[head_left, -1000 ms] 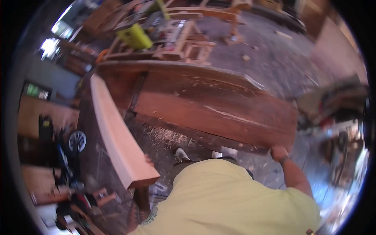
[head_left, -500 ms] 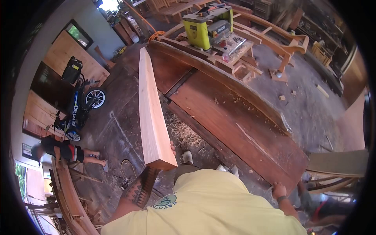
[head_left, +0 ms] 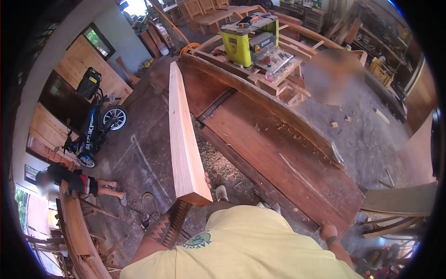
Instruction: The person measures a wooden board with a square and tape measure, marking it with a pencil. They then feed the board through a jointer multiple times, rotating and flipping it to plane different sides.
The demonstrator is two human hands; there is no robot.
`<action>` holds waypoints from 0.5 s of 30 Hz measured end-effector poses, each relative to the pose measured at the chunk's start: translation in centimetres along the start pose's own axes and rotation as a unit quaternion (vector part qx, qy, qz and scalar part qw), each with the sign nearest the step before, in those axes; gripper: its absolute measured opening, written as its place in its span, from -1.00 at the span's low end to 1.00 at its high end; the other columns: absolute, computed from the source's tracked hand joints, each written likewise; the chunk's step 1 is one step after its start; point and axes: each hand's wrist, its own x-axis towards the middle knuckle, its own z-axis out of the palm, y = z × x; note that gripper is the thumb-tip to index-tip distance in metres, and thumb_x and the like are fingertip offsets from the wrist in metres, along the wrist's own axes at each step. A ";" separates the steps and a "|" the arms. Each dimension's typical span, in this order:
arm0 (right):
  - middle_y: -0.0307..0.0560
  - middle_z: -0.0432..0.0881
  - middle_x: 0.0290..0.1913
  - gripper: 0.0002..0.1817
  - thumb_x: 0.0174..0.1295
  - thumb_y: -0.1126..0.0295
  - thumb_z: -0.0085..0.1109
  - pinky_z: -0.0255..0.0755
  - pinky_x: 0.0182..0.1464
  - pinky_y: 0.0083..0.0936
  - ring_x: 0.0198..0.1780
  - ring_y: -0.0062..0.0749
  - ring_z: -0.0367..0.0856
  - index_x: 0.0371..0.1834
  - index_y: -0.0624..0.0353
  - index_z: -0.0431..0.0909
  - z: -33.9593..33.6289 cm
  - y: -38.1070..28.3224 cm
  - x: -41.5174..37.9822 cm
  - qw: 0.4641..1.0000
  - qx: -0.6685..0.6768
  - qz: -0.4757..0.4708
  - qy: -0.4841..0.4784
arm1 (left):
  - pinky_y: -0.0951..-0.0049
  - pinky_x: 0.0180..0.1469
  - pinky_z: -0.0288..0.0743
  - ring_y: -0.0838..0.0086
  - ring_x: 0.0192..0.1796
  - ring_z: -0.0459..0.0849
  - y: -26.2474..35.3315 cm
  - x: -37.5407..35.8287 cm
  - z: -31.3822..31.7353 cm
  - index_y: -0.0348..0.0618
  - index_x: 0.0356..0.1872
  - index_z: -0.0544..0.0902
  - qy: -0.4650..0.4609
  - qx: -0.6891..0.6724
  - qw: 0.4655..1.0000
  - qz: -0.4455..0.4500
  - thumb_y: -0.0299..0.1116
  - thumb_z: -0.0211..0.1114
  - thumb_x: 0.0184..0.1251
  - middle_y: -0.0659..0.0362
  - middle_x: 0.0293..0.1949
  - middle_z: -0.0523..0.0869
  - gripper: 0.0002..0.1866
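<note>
A long, pale wooden beam (head_left: 183, 135) points away from me, its square near end close to my chest. My left hand (head_left: 207, 180) is closed around the beam near that end; only some fingertips show at its right side, and the rest is hidden beneath the wood. On the right, my right hand (head_left: 328, 230) grips the near corner of a wide reddish-brown wooden panel (head_left: 278, 167). The panel has a raised edge along its far side and curled shavings on it. Part of the beam's far end overlaps the panel's far end.
A green planer (head_left: 237, 46) stands on a wooden frame beyond the panel. Wood shavings (head_left: 220, 160) cover the floor beside my feet. A motorcycle (head_left: 93, 123) is parked at left, and a person (head_left: 74, 179) leans over curved timber (head_left: 76, 223) below it.
The view has shifted slightly, and the beam appears a little lower and to the right. Both hands keep their holds. A dark blurred shape at the lower right is no longer beside the panel.
</note>
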 end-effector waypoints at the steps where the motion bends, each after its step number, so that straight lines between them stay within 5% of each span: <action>1: 0.18 0.76 0.03 -0.77 0.28 0.35 0.33 0.68 0.06 0.08 0.02 0.26 0.79 -0.02 0.06 0.66 0.5 0.2 0.2 1.000 -0.003 0.007 -0.001 | -0.33 0.52 0.48 -0.23 0.40 0.58 0.0 0.0 0.2 -0.32 0.58 0.38 -0.012 0.007 1.000 -0.022 0.22 0.19 0.67 -0.18 0.40 0.57 -0.18; 7: 0.17 0.74 0.03 -0.78 0.25 0.40 0.31 0.67 0.02 0.12 -0.02 0.29 0.77 -0.04 0.06 0.63 -1.2 0.5 -2.7 0.996 0.060 -0.007 0.063 | -0.26 0.51 0.51 -0.25 0.41 0.58 0.9 -0.1 0.2 -0.36 0.53 0.40 -0.005 0.003 0.996 -0.094 0.24 0.22 0.64 -0.20 0.29 0.62 -0.16; 11: 0.13 0.72 -0.05 -0.72 0.17 0.42 0.37 0.65 0.03 0.11 0.01 0.26 0.75 -0.02 0.04 0.66 -2.8 -1.6 -1.9 0.986 0.098 -0.063 0.119 | -0.27 0.51 0.49 -0.24 0.38 0.59 0.2 0.0 0.8 -0.34 0.53 0.41 0.000 -0.006 0.998 -0.057 0.27 0.23 0.61 -0.20 0.30 0.62 -0.15; 15: 0.15 0.72 0.02 -0.73 0.21 0.40 0.33 0.67 0.06 0.06 0.04 0.22 0.76 -0.01 0.06 0.66 -1.7 -4.0 2.9 0.992 0.061 -0.092 0.063 | -0.28 0.49 0.49 -0.22 0.34 0.61 0.7 0.1 -0.8 -0.34 0.53 0.41 0.017 0.025 0.998 -0.057 0.27 0.23 0.61 -0.21 0.30 0.61 -0.14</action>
